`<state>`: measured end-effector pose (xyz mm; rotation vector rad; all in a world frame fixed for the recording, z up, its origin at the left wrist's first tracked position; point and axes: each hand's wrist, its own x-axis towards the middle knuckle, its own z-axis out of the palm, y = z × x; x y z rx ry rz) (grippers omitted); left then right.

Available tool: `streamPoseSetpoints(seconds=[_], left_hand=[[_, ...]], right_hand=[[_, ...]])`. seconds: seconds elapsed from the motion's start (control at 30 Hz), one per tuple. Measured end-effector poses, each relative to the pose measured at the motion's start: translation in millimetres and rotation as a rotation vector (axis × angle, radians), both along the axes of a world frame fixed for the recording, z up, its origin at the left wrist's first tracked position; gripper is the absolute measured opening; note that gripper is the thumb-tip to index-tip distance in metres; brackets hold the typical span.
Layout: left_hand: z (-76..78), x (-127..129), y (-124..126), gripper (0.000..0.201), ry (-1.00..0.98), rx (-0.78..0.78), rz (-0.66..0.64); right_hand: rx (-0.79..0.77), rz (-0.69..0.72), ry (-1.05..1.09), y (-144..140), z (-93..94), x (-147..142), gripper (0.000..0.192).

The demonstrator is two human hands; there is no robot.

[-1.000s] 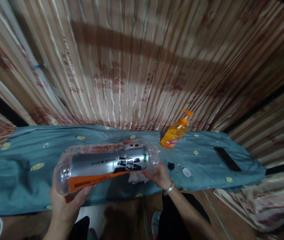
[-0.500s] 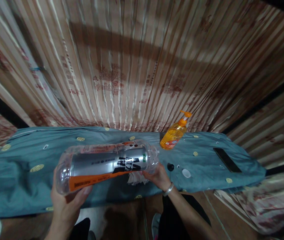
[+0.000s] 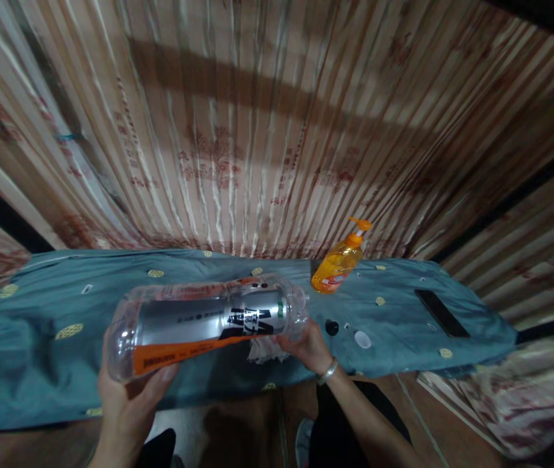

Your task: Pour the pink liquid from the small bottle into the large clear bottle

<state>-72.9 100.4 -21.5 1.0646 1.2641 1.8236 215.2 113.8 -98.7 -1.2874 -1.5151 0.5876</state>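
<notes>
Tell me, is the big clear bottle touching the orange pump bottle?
Apart. The head view shows the clear bottle held up in both hands, with bare blue cloth between its neck end and the orange pump bottle.

— What sort of place is this?
— A home, by the look of it. A striped curtain (image 3: 257, 130) hangs across 12 o'clock, behind a bench under a teal patterned cloth (image 3: 33, 325).
— Anything else?
— A soap pump bottle (image 3: 338, 263) at 1 o'clock, a phone (image 3: 441, 312) at 3 o'clock.
</notes>
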Motion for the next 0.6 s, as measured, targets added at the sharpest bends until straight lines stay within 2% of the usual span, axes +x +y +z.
streamPoseSetpoints(seconds=[0.17,0.3,0.6], left_hand=[[1.1,0.0,0.2,0.083,0.001,0.009,0.003],[-2.7,-2.1,0.4,0.086,0.04,-0.028,0.017],[-3.0,-3.0,1.8,0.081,0.025,0.032,-0.002]], right_hand=[[0.009,-0.002,-0.028,-0.3,4.4,0.7,0.029],[0.024,-0.012,-0.061,-0.6,7.2,1.9,0.03],[0.025,0.006,-0.043,0.1,7.0,1.2,0.028]])
